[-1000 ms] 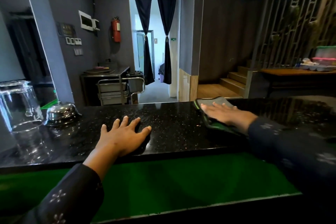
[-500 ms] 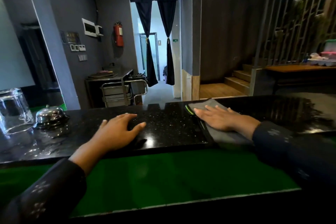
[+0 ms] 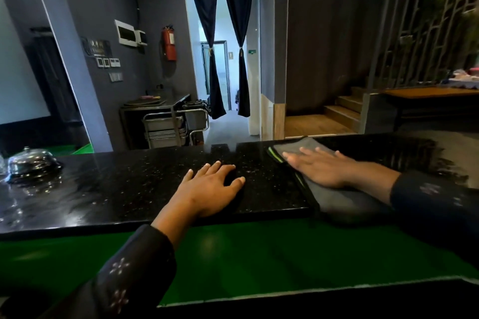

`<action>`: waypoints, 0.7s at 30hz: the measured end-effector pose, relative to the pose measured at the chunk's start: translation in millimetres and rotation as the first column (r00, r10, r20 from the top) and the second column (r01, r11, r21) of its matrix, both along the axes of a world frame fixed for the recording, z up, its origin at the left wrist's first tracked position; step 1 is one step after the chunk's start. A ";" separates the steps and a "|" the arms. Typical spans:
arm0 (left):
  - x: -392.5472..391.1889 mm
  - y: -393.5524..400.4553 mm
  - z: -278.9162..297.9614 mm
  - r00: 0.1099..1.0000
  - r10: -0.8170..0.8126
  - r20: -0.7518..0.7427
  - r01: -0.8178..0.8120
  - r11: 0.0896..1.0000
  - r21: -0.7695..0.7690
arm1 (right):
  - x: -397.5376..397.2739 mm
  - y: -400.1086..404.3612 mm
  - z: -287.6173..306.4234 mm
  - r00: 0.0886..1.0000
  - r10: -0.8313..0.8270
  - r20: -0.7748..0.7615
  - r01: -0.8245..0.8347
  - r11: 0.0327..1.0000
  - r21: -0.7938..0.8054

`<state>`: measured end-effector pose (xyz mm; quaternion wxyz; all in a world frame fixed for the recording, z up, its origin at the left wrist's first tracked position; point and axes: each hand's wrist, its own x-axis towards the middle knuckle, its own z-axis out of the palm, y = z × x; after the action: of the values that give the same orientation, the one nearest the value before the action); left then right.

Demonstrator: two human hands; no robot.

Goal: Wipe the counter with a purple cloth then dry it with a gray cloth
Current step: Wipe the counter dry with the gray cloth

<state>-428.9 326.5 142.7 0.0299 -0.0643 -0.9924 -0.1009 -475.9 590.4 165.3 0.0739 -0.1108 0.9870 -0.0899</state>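
Both hands lie flat, fingers straight: right hand point(image 3: 321, 168) should press the grey microfibre cloth point(image 3: 344, 199) evenly across the black speckled stone table point(image 3: 129, 184); left hand point(image 3: 210, 189) braces.

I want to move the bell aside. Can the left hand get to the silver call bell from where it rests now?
Probably yes. The left hand lies flat on the black counter, and nothing stands on the stretch between it and the call bell at the far left. It may need a long sideways stretch.
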 end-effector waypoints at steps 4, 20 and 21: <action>1.4 0.4 2.3 1.000 0.013 0.008 -0.013 1.000 -0.015 | -53.4 -28.6 6.2 0.991 -0.130 -0.008 0.130 0.990 -0.046; 6.9 5.5 9.7 1.000 0.018 0.020 -0.018 0.999 -0.035 | -42.2 32.5 -2.8 0.993 -0.117 -0.033 0.117 0.993 0.007; 7.8 6.0 9.1 1.000 0.020 0.018 -0.019 0.999 -0.031 | -23.8 29.3 -3.2 0.997 -0.075 -0.036 0.075 0.997 0.009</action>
<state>-421.0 332.5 151.8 0.0206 -0.0541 -0.9946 -0.0861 -499.7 619.7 162.1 0.0533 -0.0750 0.9921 -0.0854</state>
